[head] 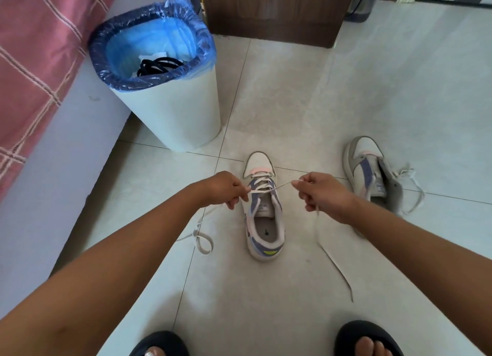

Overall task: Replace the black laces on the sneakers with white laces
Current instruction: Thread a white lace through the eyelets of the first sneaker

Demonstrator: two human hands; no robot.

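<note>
Holding one end of the white lace each, the left hand and right hand pinch it tight over the sneaker on the floor. Black laces lie in the bin.

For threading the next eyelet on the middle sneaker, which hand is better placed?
Probably the left hand: it pinches the white lace right at the eyelets of the white and purple sneaker. The right hand holds the other strand farther out.

Sandalled feet cut off at bottom edge; tongue label text too small; black laces partly hidden by bin rim.
</note>
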